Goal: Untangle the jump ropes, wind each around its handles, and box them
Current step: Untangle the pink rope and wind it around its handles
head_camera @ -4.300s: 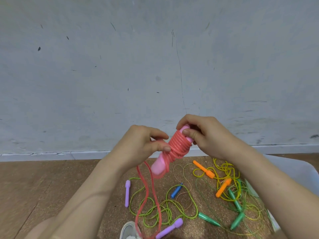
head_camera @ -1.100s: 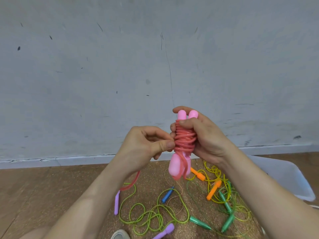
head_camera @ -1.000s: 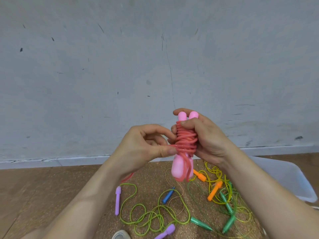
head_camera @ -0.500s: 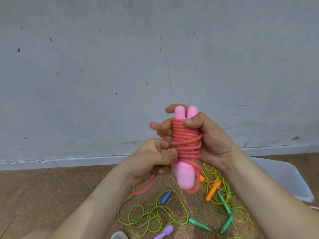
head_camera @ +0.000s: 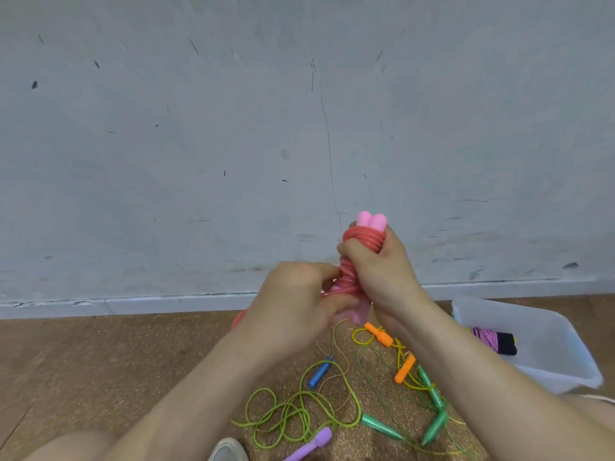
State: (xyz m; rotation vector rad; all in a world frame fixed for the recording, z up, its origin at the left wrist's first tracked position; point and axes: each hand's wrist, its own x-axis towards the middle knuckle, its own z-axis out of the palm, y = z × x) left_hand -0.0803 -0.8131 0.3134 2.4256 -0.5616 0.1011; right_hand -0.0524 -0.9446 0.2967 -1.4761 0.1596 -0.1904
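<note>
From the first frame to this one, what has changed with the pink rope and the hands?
The pink jump rope was tilted and half wound; now it stands upright, coils nearly covering the handles, the loose tail much shorter. The right hand still grips the bundle; the left hand still feeds rope low down. The ropes on the floor stayed put.

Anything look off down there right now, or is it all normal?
Nothing damaged. The only mess is the expected one: green rope and yellow rope lie tangled on the floor, while both hands wind the pink rope.
</note>
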